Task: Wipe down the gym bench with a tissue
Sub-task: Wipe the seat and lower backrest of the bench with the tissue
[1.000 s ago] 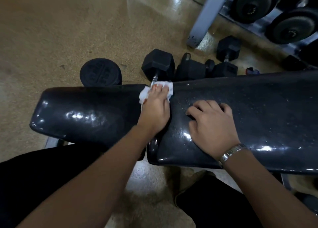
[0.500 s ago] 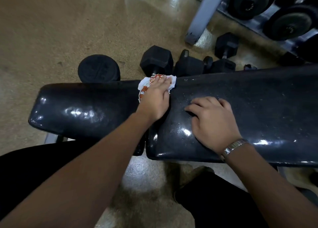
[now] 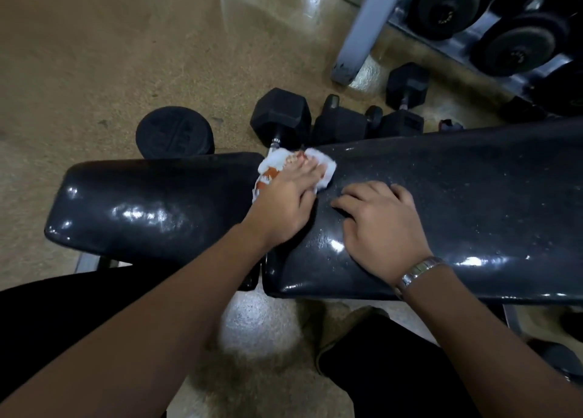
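A black padded gym bench (image 3: 473, 203) runs across the view in two pads, a seat pad (image 3: 151, 206) on the left and a longer back pad on the right. My left hand (image 3: 284, 203) presses a white tissue (image 3: 274, 165) with orange print flat over the gap between the pads, at the far edge. My right hand (image 3: 378, 228) rests palm down on the back pad beside it, fingers spread, holding nothing. A metal watch sits on that wrist. Small droplets speckle the back pad.
Black hex dumbbells (image 3: 284, 114) and a round weight (image 3: 175, 133) lie on the tan floor just beyond the bench. A grey dumbbell rack (image 3: 359, 38) with round dumbbells (image 3: 517, 45) stands at the back right. My dark trousers fill the lower corners.
My left hand has slid the tissue a little farther toward the far edge of the bench, showing more of its orange print. The right hand has stayed in place.
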Motion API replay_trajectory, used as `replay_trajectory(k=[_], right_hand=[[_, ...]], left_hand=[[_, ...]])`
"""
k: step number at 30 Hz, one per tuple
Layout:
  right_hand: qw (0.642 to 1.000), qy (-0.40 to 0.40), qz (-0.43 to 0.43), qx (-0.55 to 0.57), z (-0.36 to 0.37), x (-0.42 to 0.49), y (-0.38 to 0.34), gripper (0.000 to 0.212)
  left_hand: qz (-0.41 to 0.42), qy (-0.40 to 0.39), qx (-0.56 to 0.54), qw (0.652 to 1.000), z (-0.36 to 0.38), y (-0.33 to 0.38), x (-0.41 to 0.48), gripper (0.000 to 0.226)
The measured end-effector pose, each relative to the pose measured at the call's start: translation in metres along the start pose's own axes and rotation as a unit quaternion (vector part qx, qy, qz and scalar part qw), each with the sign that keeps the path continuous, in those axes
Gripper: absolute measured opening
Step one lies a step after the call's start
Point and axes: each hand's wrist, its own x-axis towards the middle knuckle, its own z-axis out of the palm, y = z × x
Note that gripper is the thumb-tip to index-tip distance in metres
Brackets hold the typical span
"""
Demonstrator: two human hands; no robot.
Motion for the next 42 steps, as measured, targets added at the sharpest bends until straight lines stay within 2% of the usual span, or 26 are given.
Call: replay_trajectory(k=[3,8,13,15,19,25,30,31,34,36,40,42], right_hand=[[1.0,0.02,0.002,-0.008,0.001,0.001,0.0,0.029],[1.0,0.025,0.006,-0.01,-0.001,0.006,-0.002,0.026],[0.999,0.03,-0.015,-0.005,0.002,-0.002,0.004,0.024],[0.999,0.03,-0.017,-0.016,0.004,-0.004,0.004,0.026],[0.999,0.023,-0.018,-0.017,0.004,-0.006,0.003,0.03],[1.0,0.018,-0.022,-0.006,0.007,-0.009,0.005,0.034],[0.999,0.026,-0.025,-0.011,0.006,-0.007,0.004,0.031],[0.999,0.025,-0.023,-0.009,0.006,-0.007,0.004,0.031],[0.999,0.024,-0.026,-0.003,0.006,-0.008,0.006,0.032],[0.999,0.023,-0.023,0.001,0.005,-0.007,0.006,0.033],[0.999,0.001,-0.005,0.038,-0.002,-0.005,0.005,0.041],[0.998,-0.021,-0.004,0.063,-0.006,-0.003,0.008,0.047]], left_hand=[[0.005,-0.004,0.005,1.0,-0.006,-0.003,-0.011,0.053],[-0.054,0.025,-0.006,0.998,0.005,0.005,0.046,0.05],[0.031,-0.009,-0.001,0.999,-0.004,-0.001,-0.012,0.052],[0.018,-0.018,0.014,1.0,-0.013,-0.012,-0.002,0.054],[-0.058,0.016,0.022,0.998,-0.004,0.001,0.043,0.049],[0.01,-0.002,-0.012,1.0,-0.004,0.007,-0.004,0.051],[-0.064,0.037,-0.002,0.997,0.005,0.01,0.042,0.048],[-0.06,0.03,-0.003,0.998,0.008,0.013,0.038,0.05],[0.021,-0.029,0.003,0.999,-0.004,0.0,-0.002,0.055],[0.033,-0.055,0.029,0.998,-0.018,-0.019,-0.008,0.057],[-0.06,0.014,0.004,0.998,-0.006,-0.007,0.025,0.053],[-0.041,0.016,-0.012,0.999,0.007,0.015,0.013,0.049]])
